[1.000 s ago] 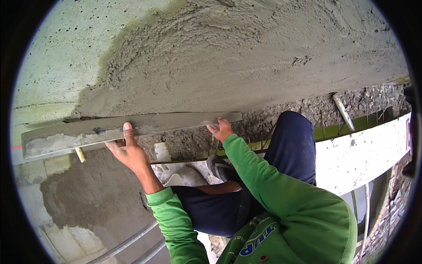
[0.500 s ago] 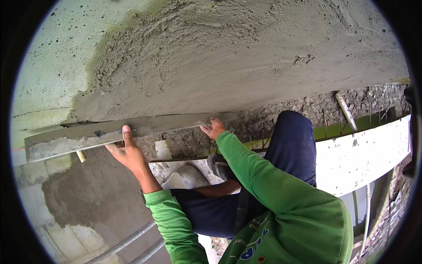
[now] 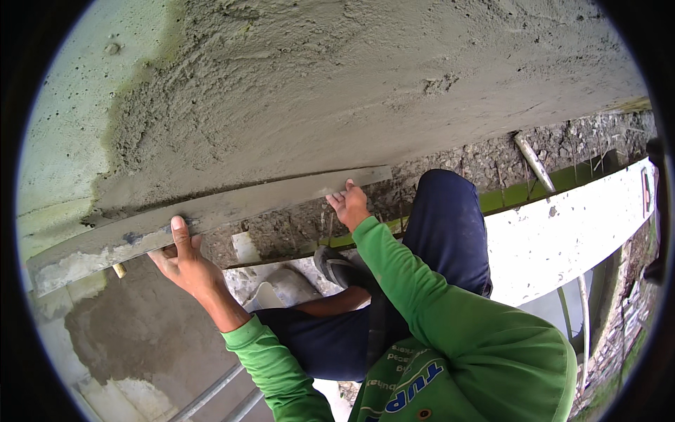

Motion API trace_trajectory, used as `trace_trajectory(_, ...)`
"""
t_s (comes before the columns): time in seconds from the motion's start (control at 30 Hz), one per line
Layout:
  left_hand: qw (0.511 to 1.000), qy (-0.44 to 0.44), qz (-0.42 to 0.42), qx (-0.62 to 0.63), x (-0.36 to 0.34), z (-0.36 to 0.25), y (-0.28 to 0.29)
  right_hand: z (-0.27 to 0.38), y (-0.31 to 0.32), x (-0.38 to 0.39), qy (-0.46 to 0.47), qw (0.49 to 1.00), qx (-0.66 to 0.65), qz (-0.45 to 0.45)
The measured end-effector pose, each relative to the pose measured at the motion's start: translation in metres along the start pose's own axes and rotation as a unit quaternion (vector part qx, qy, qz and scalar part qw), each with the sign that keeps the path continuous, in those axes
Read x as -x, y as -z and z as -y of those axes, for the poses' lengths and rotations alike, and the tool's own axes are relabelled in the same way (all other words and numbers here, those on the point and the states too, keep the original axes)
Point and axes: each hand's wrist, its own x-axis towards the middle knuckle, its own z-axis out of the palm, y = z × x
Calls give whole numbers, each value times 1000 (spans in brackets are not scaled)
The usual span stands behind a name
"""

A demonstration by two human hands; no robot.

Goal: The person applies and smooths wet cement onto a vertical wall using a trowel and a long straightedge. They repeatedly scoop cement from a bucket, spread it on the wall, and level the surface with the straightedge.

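Observation:
A long, grey, mortar-smeared straightedge (image 3: 246, 202) lies along the lower edge of a wall coated in rough wet plaster (image 3: 302, 91). My left hand (image 3: 186, 264) grips it left of its middle, thumb on the upper face and fingers curled below. Nearer the right end, my right hand (image 3: 349, 205) pinches its lower edge, the thumb against its face and the fingers partly bent. Dried pale mortar clings to the left end. Whether the straightedge's far edge presses into the plaster all along cannot be made out.
A short pipe stub (image 3: 120, 270) pokes out below the straightedge. On the right, another pipe (image 3: 534, 163) slants from the rough masonry toward a white, splattered plank (image 3: 569, 232). My bent knee (image 3: 450, 218) rises near the wall. Metal tubes (image 3: 211, 394) run at lower left.
My view has tilted, so the straightedge slopes more, its left end lower in the picture. My right hand has shifted a little to the right; both hands keep hold.

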Motion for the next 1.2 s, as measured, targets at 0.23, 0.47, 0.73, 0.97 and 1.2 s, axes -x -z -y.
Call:
trace_trajectory(0.23, 995, -84, -2, -47, -14, 25, 17, -76, 11, -46, -121, 992, 27, 34)
trace_trajectory(0.47, 999, -35, 4, -30, -21, 40, 12, -83, -1, -82, -130, 990, 40, 29)
trace_trajectory(0.73, 1000, 21, -16, -13, -12, 27, 0, -23, -2, -46, -73, 995, 73, 10)
trace_trajectory(0.97, 1000, 26, 7, -9, 4, 4, -18, 20, -6, -16, -31, 997, 74, -4)
trace_trajectory(1.2, 1000, 29, 10, 4, 17, -3, -30, 64, 0, 4, 21, 997, 78, -17)
